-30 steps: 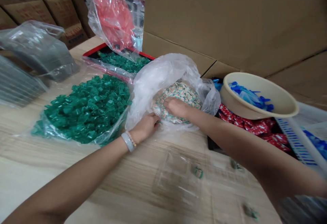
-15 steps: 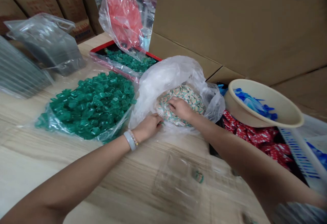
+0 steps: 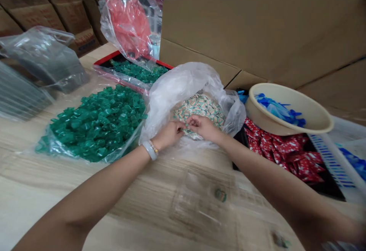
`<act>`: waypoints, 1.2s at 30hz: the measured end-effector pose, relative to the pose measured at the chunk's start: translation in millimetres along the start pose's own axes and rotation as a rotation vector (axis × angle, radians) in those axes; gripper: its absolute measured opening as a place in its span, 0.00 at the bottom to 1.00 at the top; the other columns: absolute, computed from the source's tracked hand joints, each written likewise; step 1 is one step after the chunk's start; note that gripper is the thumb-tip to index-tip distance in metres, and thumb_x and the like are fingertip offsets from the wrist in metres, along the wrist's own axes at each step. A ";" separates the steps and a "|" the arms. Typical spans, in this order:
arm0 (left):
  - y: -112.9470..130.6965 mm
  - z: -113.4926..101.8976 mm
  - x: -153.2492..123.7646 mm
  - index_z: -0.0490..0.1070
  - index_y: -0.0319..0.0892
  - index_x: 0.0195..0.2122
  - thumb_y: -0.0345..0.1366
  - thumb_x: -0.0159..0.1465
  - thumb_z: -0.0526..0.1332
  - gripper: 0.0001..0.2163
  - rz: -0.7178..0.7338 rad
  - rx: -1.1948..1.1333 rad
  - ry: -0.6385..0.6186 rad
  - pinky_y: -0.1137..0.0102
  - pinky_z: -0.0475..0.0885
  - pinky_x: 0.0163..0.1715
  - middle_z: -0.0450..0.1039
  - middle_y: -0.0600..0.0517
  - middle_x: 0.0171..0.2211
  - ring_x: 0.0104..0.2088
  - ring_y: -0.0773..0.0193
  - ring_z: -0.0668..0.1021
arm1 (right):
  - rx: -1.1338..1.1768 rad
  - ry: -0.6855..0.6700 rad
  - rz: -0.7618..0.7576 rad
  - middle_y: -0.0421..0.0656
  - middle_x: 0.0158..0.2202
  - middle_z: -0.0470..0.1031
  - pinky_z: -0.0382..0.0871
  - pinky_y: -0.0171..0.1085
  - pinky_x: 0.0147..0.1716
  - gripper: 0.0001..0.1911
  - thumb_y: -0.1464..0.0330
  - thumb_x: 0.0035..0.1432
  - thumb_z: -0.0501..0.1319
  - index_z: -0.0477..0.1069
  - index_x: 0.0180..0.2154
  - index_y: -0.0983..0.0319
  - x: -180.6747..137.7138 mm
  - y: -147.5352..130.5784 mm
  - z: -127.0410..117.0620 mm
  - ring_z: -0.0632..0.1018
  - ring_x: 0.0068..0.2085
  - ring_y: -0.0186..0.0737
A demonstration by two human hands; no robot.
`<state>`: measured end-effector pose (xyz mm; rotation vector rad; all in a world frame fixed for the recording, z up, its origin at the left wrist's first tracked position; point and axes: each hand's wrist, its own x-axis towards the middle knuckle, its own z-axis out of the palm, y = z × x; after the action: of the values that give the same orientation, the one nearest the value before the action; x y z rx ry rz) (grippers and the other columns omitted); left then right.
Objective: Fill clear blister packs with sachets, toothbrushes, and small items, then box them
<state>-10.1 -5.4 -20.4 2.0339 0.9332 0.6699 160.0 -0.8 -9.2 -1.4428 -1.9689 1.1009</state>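
Observation:
A translucent white plastic bag [image 3: 185,76] lies open, full of small pale pieces with green and orange marks [image 3: 201,106]. At the bag's near edge my left hand [image 3: 170,133] has its fingers curled together; what is in them is too small to make out. My right hand [image 3: 202,126] is beside it over the pieces, thumb and fingers pinched, their contents also unclear. Both sets of fingertips almost meet. Nearer to me is a clear plastic box [image 3: 197,201] with a small green-and-orange bundle [image 3: 220,194] in it.
Left of the bag is a clear bag of green pieces [image 3: 100,125]; a red-rimmed tray [image 3: 107,57] stands behind. On the right a beige basin [image 3: 317,113] with blue pieces sits above red packets [image 3: 286,152]. Stacked clear boxes [image 3: 23,90] stand far left, cardboard [image 3: 243,26] behind.
My right hand has drawn back from the pile of pieces toward my left hand, its fingers now pinched. My left hand has shifted slightly, and the view has turned a little right.

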 end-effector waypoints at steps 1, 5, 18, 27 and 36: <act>-1.3 0.7 0.3 0.72 0.37 0.29 0.24 0.52 0.54 0.08 0.005 -0.004 -0.010 0.72 0.67 0.35 0.73 0.50 0.32 0.32 0.67 0.73 | -0.090 0.025 -0.058 0.35 0.21 0.61 0.57 0.31 0.25 0.02 0.73 0.46 0.56 0.62 0.25 0.63 -1.7 -1.0 1.3 0.63 0.24 0.30; -7.9 -0.9 1.4 0.73 0.37 0.29 0.24 0.52 0.54 0.09 0.020 -0.048 -0.082 0.74 0.67 0.33 0.73 0.52 0.31 0.31 0.68 0.72 | -0.343 0.040 -0.258 0.38 0.23 0.61 0.57 0.31 0.28 0.06 0.78 0.47 0.53 0.61 0.22 0.63 -7.0 -4.8 1.7 0.64 0.28 0.31; -6.3 -2.2 -15.7 0.72 0.37 0.33 0.24 0.52 0.55 0.10 0.029 -0.080 -0.124 0.72 0.67 0.40 0.73 0.49 0.38 0.38 0.66 0.73 | -0.569 0.059 -0.170 0.44 0.34 0.67 0.61 0.36 0.37 0.07 0.75 0.53 0.53 0.67 0.33 0.62 -30.4 -7.2 12.3 0.68 0.37 0.37; 3.5 -4.1 -32.7 0.71 0.37 0.31 0.25 0.52 0.54 0.08 -0.071 0.036 -0.019 0.70 0.68 0.36 0.72 0.49 0.34 0.34 0.65 0.73 | -0.643 0.218 -0.248 0.46 0.31 0.67 0.60 0.37 0.38 0.07 0.72 0.55 0.50 0.67 0.30 0.63 -2.0 2.6 5.9 0.67 0.36 0.39; -1.1 1.4 -33.9 0.71 0.38 0.31 0.24 0.52 0.54 0.09 -0.043 0.045 -0.018 0.71 0.67 0.38 0.72 0.49 0.35 0.35 0.65 0.72 | -0.741 -0.029 -0.354 0.46 0.34 0.68 0.60 0.35 0.40 0.07 0.71 0.56 0.53 0.69 0.34 0.65 5.1 7.7 5.6 0.67 0.39 0.38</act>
<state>-29.6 -32.6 -26.6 2.0498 0.9869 0.6115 158.4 3.1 -19.2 -1.3000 -2.6721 0.2293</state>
